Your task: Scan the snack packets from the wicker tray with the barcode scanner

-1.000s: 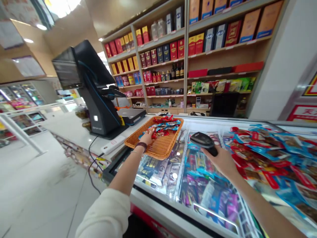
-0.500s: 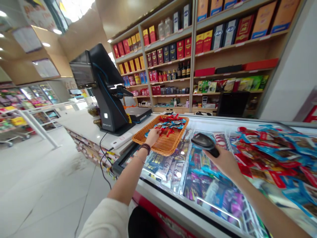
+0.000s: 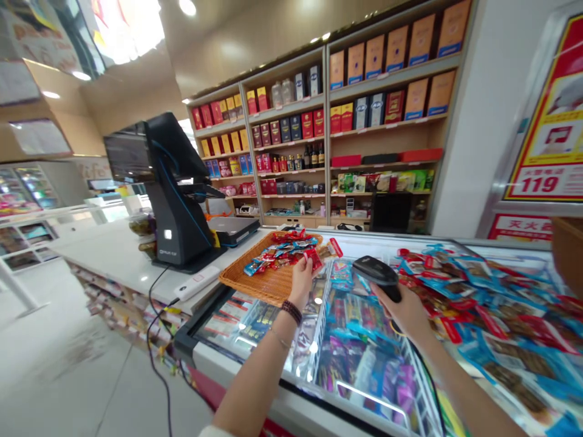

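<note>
My left hand [image 3: 302,279], with a beaded bracelet at the wrist, pinches a red snack packet [image 3: 314,260] over the right edge of an orange wicker basket [image 3: 255,290]. Red and blue packets [image 3: 277,250] lie in the basket's far part. My right hand [image 3: 403,306] is wrapped round the handle of a black barcode scanner [image 3: 376,271], whose head points left toward the basket. The scanner is above the glass top of a freezer [image 3: 359,328]. To the right of that hand, a large pile of red and blue packets [image 3: 496,297] is spread on the glass.
A black checkout terminal [image 3: 177,206] and a flat black device [image 3: 234,229] stand on the white counter [image 3: 109,243] at the left. Black cables [image 3: 157,340] hang down its side. Behind are shelves of boxes and bottles [image 3: 291,127]. A brown basket [image 3: 567,255] is at the right edge.
My left hand has moved right from inside the basket to its right edge, lifting a red packet. The view has turned right. My right hand still holds the scanner.
</note>
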